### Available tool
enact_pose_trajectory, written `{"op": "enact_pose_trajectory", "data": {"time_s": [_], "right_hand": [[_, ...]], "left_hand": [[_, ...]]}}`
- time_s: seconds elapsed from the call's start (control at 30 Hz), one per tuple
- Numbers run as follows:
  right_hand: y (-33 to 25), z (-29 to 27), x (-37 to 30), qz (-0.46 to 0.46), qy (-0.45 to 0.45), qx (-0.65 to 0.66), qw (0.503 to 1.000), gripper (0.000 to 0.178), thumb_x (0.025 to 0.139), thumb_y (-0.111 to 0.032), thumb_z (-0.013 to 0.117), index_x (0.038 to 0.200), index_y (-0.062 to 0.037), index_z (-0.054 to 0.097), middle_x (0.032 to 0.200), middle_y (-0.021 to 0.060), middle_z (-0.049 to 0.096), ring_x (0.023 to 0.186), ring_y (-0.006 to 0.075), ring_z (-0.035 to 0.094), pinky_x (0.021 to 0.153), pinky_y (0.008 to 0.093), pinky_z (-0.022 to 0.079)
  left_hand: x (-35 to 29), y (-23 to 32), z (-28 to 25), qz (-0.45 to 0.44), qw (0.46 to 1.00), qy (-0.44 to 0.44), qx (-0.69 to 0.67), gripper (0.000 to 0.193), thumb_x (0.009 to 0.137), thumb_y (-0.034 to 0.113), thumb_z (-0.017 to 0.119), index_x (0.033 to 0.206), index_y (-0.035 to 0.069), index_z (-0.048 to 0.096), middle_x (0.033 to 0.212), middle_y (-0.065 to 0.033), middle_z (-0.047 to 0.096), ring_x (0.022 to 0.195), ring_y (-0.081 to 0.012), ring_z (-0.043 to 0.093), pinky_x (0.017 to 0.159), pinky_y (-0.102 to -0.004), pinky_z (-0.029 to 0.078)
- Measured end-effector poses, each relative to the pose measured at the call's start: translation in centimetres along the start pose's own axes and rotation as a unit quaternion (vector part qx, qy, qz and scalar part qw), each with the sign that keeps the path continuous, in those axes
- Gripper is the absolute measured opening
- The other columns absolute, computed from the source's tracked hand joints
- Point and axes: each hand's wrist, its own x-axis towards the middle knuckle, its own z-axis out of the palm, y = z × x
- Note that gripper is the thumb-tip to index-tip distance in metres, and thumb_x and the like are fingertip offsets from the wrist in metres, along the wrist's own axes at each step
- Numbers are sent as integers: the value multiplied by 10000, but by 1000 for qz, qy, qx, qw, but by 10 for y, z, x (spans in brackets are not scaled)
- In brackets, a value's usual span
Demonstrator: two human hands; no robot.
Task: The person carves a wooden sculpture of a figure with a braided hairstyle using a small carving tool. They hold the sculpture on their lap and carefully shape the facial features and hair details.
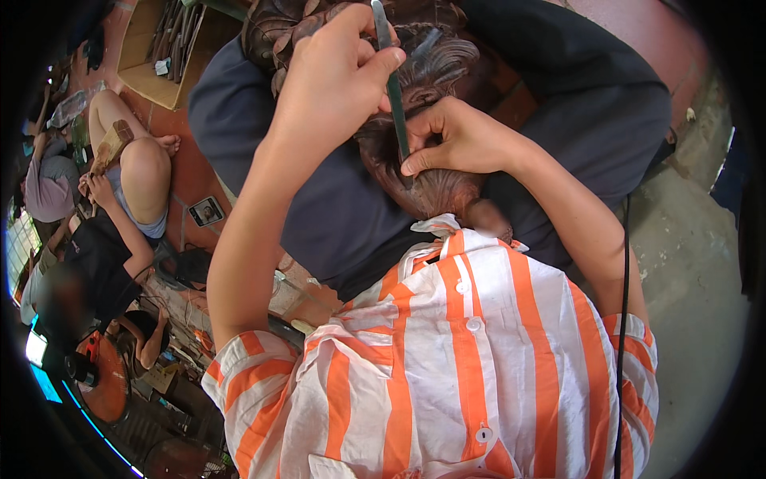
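A dark brown wood carving [443, 68], with curling grooves and leaf-like relief, lies between my legs and reaches toward my chest. My left hand [335, 80] is closed around the upper part of a slim flat carving tool [396, 104], silvery at the top and dark green below. The tool stands steeply tilted, its lower end at the carving's surface. Down there my right hand [459, 142] is closed, with thumb and fingers pinching the tool's lower end. The thumb rests close to the wood. The very tip is hidden by the fingers.
At the far left stands an open cardboard box [132, 68] with several thin rods. A phone [207, 211] lies on the red tile floor. Another person sits at left, holding a wooden block [114, 144]. A black cable [623, 335] hangs along my right side. An orange fan [104, 379] is at lower left.
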Motion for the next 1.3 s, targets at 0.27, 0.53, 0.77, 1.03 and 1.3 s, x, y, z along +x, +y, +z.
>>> {"op": "enact_pose_trajectory", "data": {"time_s": [0.27, 0.53, 0.77, 1.03, 1.3], "right_hand": [[0, 10, 4, -18, 127, -40, 991, 179, 766, -146, 769, 764, -3, 662, 648, 75, 631, 613, 152, 574, 614, 314, 438], [-13, 1, -3, 33, 30, -31, 999, 173, 767, -140, 768, 766, 0, 667, 661, 71, 637, 623, 147, 577, 615, 313, 444], [-13, -2, -3, 23, 17, -7, 1000, 162, 754, -128, 774, 758, -2, 672, 647, 73, 644, 603, 153, 571, 606, 315, 442], [-7, 0, -2, -4, 55, -3, 998, 144, 766, -106, 760, 748, 3, 668, 650, 63, 648, 606, 148, 581, 614, 310, 446], [-4, 5, 1, 2, 71, -12, 997, 146, 773, -106, 752, 745, 6, 665, 645, 47, 645, 615, 130, 578, 607, 307, 437]], "left_hand": [[8, -4, -2, 70, 997, 27, 13, 171, 918, 119, 637, 985, 4, 530, 626, -28, 605, 556, -71, 610, 513, -210, 495], [4, -4, 2, 33, 999, -14, 3, 180, 929, 130, 627, 950, 2, 502, 636, -34, 611, 560, -80, 622, 512, -217, 501], [3, 1, 3, 15, 1000, -15, -9, 181, 920, 112, 632, 925, 4, 486, 627, -39, 601, 551, -74, 613, 508, -217, 501], [8, 0, 5, 45, 999, 8, 2, 185, 912, 101, 639, 935, -3, 488, 623, -36, 593, 543, -75, 605, 501, -215, 495], [7, -7, 4, 61, 998, 16, -3, 199, 912, 109, 647, 939, 2, 482, 635, -37, 589, 560, -73, 611, 507, -213, 497]]}}
